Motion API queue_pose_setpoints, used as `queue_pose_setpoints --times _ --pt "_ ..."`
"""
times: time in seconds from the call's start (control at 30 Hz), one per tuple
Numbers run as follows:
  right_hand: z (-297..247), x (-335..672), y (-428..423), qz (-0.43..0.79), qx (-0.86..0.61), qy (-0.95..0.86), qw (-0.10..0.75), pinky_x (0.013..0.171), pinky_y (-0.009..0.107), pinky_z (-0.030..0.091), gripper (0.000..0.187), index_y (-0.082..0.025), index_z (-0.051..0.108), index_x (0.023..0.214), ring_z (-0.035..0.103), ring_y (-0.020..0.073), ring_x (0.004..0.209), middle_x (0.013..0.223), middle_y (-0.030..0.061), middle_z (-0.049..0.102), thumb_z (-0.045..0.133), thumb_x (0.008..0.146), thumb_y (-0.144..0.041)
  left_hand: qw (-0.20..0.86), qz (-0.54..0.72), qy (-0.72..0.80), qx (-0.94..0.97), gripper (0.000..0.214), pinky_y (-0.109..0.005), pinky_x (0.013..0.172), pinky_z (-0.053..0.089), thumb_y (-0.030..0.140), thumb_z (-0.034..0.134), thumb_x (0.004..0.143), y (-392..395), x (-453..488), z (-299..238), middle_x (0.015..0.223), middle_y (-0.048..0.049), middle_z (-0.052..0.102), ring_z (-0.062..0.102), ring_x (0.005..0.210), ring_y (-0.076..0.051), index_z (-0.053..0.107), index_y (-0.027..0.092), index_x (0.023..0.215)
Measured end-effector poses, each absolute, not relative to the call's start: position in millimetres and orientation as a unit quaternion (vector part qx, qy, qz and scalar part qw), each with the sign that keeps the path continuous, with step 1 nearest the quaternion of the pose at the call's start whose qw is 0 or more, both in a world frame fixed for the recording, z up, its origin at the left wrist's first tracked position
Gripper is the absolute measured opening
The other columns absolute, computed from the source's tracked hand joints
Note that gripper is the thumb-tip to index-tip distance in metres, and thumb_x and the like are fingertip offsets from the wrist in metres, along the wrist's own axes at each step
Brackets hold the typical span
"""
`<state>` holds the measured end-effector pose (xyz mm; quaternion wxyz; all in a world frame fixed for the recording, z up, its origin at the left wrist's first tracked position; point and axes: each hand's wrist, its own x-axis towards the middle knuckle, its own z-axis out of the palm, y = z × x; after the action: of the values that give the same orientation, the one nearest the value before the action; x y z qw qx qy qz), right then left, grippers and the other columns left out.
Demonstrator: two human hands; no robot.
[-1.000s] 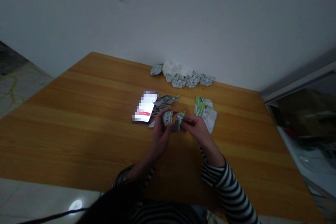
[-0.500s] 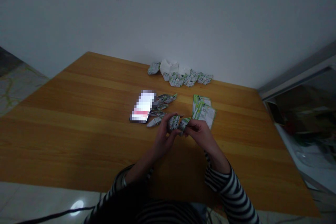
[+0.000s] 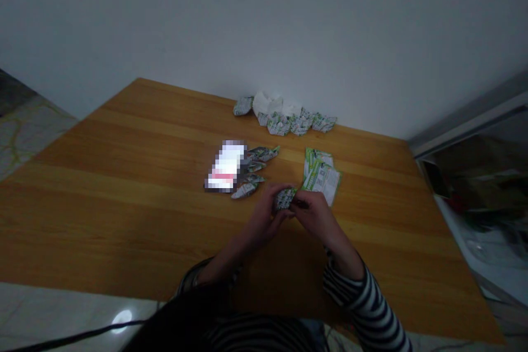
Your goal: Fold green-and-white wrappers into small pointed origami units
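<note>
Between both hands, over the near middle of the table, is a folded piece of printed paper (image 3: 285, 198), green, white and grey. My left hand (image 3: 268, 214) is closed around its left side, thumb below and fingers above. Pinched at the paper's right edge is my right hand (image 3: 314, 212), its fingertips partly hidden. Left of the hands lie several folded paper pieces (image 3: 246, 190), beside a phone (image 3: 226, 168) with a lit, blurred screen. Flat printed green-and-white sheets (image 3: 324, 179) lie just beyond my right hand, overlapping each other.
Along the wall at the table's back edge sits a row of folded printed papers (image 3: 278, 124) with crumpled white tissue (image 3: 266, 103) behind. The wooden table (image 3: 124, 176) reaches a shelf unit (image 3: 466, 231) on the right. A dark cable (image 3: 82, 333) runs at lower left.
My hands have drawn closer together, and the paper between them now looks more compact. Two separate-looking folded parts before now show as one piece.
</note>
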<state>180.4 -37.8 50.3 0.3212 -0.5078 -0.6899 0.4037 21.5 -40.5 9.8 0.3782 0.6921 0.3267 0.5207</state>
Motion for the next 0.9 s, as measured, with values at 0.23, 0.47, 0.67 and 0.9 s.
queue_pose_setpoints --times 0.23,0.47,0.67,0.9 --pt "52.0 173.7 -33.2 0.372 -0.501 -0.730 0.280 0.056 0.023 0.041 0.012 -0.017 0.067 0.072 0.057 0.0148 0.060 0.067 0.0006 0.066 0.059 0.076 -0.009 0.396 0.524 0.339 0.674 0.043 -0.041 0.096 0.045 0.026 0.059 0.087 -41.9 22.9 7.4 0.117 -0.0120 0.056 0.055 0.110 -0.026 0.047 0.022 0.128" --pt "55.9 185.9 35.4 0.395 -0.487 -0.714 0.310 0.063 0.025 0.050 0.019 -0.016 0.072 0.093 0.066 0.0158 0.066 0.077 0.0039 0.072 0.056 0.087 -0.025 0.442 0.677 0.424 0.408 0.040 -0.034 0.086 0.052 0.031 0.056 0.090 -31.0 16.4 10.1 0.111 -0.0086 0.064 0.065 0.097 -0.018 0.045 0.024 0.128" --pt "44.0 165.2 109.4 0.097 -0.522 -0.833 0.155 0.081 0.031 0.045 0.014 -0.019 0.073 0.093 0.062 0.0206 0.091 0.094 0.0076 0.071 0.061 0.086 -0.018 0.402 0.727 0.439 0.341 0.037 -0.030 0.084 0.053 0.033 0.059 0.089 -25.3 12.8 14.7 0.111 -0.0072 0.064 0.067 0.094 -0.016 0.049 0.023 0.123" --pt "43.0 147.9 128.4 0.025 -0.433 -0.901 0.011 0.082 0.031 0.043 0.018 -0.020 0.074 0.094 0.058 0.0234 0.101 0.101 0.0104 0.068 0.058 0.086 -0.013 0.410 0.715 0.441 0.355 0.041 -0.034 0.087 0.054 0.035 0.060 0.088 -27.1 13.8 9.3 0.117 -0.0108 0.062 0.065 0.102 -0.019 0.048 0.022 0.125"
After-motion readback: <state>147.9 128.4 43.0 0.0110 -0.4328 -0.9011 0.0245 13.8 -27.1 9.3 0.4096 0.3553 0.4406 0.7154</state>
